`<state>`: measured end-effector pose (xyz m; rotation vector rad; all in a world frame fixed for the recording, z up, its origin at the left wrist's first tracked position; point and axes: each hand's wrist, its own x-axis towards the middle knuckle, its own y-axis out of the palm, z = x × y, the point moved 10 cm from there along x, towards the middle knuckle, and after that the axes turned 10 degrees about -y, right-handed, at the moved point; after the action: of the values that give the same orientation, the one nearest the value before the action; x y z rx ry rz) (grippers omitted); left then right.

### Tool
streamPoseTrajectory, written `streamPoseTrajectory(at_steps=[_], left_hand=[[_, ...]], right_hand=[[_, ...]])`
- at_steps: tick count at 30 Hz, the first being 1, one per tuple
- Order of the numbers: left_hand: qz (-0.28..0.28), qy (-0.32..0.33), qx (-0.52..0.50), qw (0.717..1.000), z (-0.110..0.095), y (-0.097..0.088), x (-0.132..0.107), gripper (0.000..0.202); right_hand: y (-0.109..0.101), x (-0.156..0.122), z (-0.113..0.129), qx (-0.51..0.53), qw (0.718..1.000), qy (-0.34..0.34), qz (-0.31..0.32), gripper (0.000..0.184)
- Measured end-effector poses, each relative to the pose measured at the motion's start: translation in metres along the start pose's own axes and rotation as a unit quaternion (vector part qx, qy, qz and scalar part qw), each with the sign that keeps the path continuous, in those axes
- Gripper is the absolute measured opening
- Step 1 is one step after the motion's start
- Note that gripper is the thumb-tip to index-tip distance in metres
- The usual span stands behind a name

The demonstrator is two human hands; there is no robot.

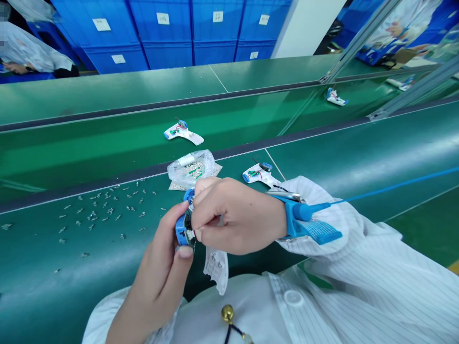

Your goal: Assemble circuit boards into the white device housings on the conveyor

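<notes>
My left hand (161, 263) pinches a blue display module (182, 231) with a circuit board between thumb and fingers. The module belongs to a white gun-shaped housing (217, 270), whose handle hangs below my hands. My right hand (229, 215) is closed against the board's right side, beside a white connector. Its curled fingers hide what they pinch. A blue wrist strap (308, 220) with a cord circles my right wrist. Just beyond my hands lies a clear plastic bag (191, 167) of small pale parts. Another opened gun-shaped housing (260, 174) with wires lies beyond my right wrist.
Several small metal parts (107, 205) are scattered over the green bench (32, 258) at left. Gun-shaped half-housings (184, 132) lie on the green conveyor belt (89, 148). Metal posts (412, 95) rise at right. Blue bins (165, 28) and people in white stand behind.
</notes>
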<state>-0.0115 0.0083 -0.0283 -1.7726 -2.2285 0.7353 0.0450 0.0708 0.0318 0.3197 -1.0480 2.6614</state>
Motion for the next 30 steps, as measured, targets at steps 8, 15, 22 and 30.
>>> streamPoseTrajectory(at_steps=[8, 15, 22, 30], left_hand=[[-0.009, 0.07, 0.16, 0.985, -0.012, 0.007, 0.002, 0.045], [-0.111, 0.081, 0.3, 0.944, -0.02, 0.01, -0.001, 0.045], [-0.002, 0.021, 0.229, 0.973, -0.003, 0.023, 0.014, 0.058], [0.047, -0.053, 0.169, 0.983, 0.018, 0.028, 0.014, 0.053]], right_hand=[[-0.002, -0.004, -0.002, -0.063, 0.997, 0.031, -0.034, 0.03], [-0.003, -0.01, -0.003, -0.066, 0.995, 0.028, -0.072, 0.027], [-0.014, -0.02, -0.05, 0.044, 0.995, 0.079, -0.045, 0.023], [-0.192, -0.098, -0.189, -0.285, 0.815, 0.417, -0.284, 0.048]])
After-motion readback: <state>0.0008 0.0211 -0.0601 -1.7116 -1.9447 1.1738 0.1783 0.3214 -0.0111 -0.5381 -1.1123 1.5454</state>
